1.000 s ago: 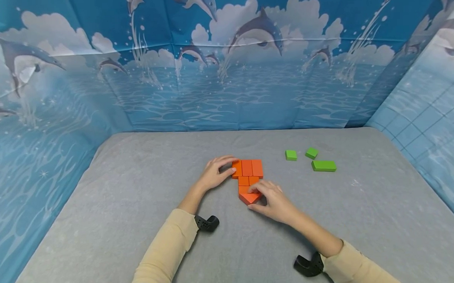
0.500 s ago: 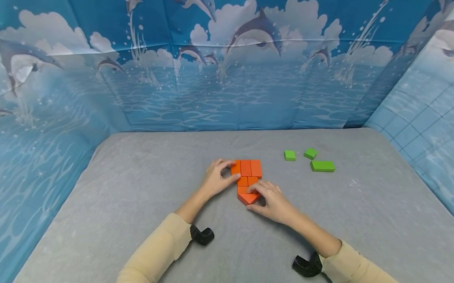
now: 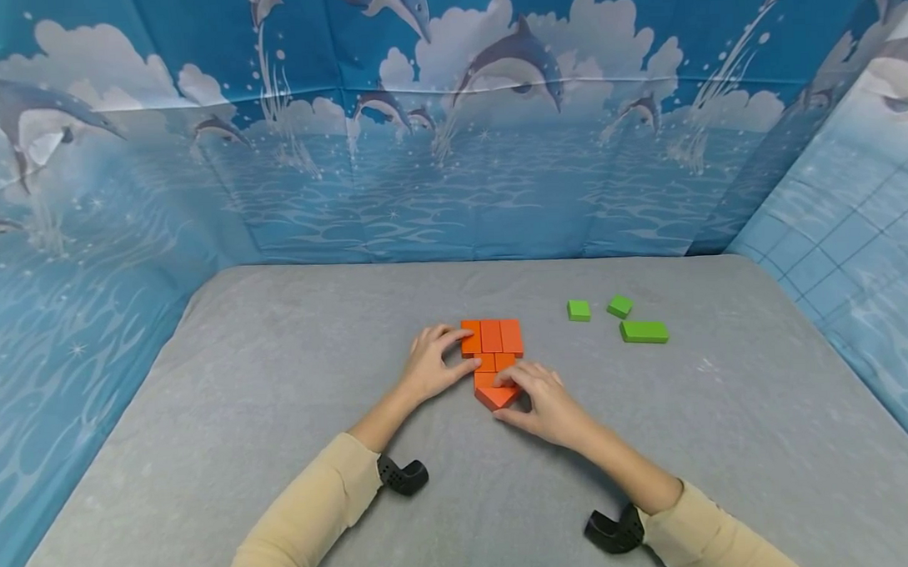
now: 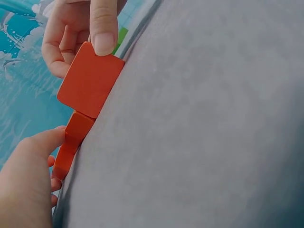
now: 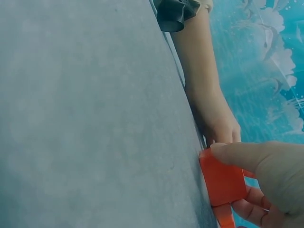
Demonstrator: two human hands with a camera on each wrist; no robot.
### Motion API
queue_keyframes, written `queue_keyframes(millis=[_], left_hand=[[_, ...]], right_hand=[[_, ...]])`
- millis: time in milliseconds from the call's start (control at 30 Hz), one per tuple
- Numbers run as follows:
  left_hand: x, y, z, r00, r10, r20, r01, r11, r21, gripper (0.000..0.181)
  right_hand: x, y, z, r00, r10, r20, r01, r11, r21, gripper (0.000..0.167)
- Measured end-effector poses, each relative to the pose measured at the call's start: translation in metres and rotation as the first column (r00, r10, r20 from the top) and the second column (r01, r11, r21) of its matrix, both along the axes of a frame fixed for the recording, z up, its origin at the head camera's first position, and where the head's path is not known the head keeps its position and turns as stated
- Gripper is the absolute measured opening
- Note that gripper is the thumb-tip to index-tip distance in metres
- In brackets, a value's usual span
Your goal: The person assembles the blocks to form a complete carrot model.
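Several orange building blocks lie together on the grey cloth in the head view. Three upright rectangles form the top row, with a middle one point(image 3: 491, 336); smaller blocks and a triangular block point(image 3: 495, 398) sit below. My left hand point(image 3: 428, 366) has its forefinger on the leftmost rectangular block point(image 3: 471, 346) and its thumb at the side of the small block beneath. With thumb and bent fingers, my right hand point(image 3: 547, 404) pinches the triangular block end, covering its right part. The left wrist view shows the right thumb against an orange block face point(image 4: 90, 83).
Two small green blocks point(image 3: 578, 311) point(image 3: 619, 306) and a longer green block point(image 3: 644, 332) lie at the right rear. A grey cloth point(image 3: 313, 338) covers the table. Dolphin-printed curtains point(image 3: 413, 193) stand behind and at both sides.
My left thumb has shifted from the leftmost rectangular block toward the small block below it, and the left forearm has moved slightly left and nearer. The right hand keeps its pinch.
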State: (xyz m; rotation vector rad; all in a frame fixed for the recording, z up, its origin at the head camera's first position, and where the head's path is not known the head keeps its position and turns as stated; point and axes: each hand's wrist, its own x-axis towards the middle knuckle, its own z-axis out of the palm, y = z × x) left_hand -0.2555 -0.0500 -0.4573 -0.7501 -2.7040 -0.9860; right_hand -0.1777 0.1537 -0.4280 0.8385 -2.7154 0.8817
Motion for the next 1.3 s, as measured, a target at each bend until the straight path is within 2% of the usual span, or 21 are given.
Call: queue_keyframes(millis=[167,333,433,567,633,733,933,1067,1300], left_hand=[[0.000,0.000,0.000,1.000,-0.002,-0.011,0.002,1.000,-0.007,0.049],[0.001,-0.001,-0.001,1.000,-0.006,-0.009,0.006,1.000,-0.011,0.049],[0.001,-0.001,-0.001,1.000,-0.008,-0.008,0.008,1.000,-0.011,0.049],[0.001,-0.001,0.000,1.000,-0.012,-0.006,0.012,1.000,-0.007,0.049],[0.002,0.000,0.000,1.000,-0.012,-0.004,0.012,1.000,-0.012,0.050],[0.002,0.000,0.000,1.000,-0.008,0.000,0.008,1.000,-0.023,0.050],[0.001,0.001,0.000,1.000,-0.008,0.003,0.008,1.000,-0.030,0.051],[0.001,0.001,-0.001,1.000,-0.007,-0.010,0.006,1.000,-0.022,0.050],[0.001,0.001,-0.001,1.000,-0.005,-0.010,0.005,1.000,-0.028,0.050]], right_hand=[[-0.001,0.002,0.002,1.000,0.028,0.000,-0.028,0.999,-0.019,0.036],[-0.010,0.018,0.013,0.997,0.077,0.018,-0.074,0.991,-0.116,0.038],[-0.022,0.039,0.021,1.000,0.029,0.002,-0.028,0.985,-0.168,0.036],[-0.039,0.080,0.025,0.995,-0.100,-0.001,0.098,0.974,-0.204,0.034],[-0.047,0.101,0.023,0.988,-0.156,0.012,0.155,0.967,-0.200,0.034],[-0.054,0.131,0.018,0.980,-0.198,0.030,0.200,0.961,-0.191,0.036],[-0.059,0.178,0.010,0.978,-0.206,0.037,0.209,0.963,-0.167,0.037],[-0.060,0.199,0.006,0.974,-0.208,0.089,0.219,0.966,-0.136,0.036],[-0.061,0.217,-0.001,0.945,-0.242,0.222,0.259,0.964,-0.053,0.040]])
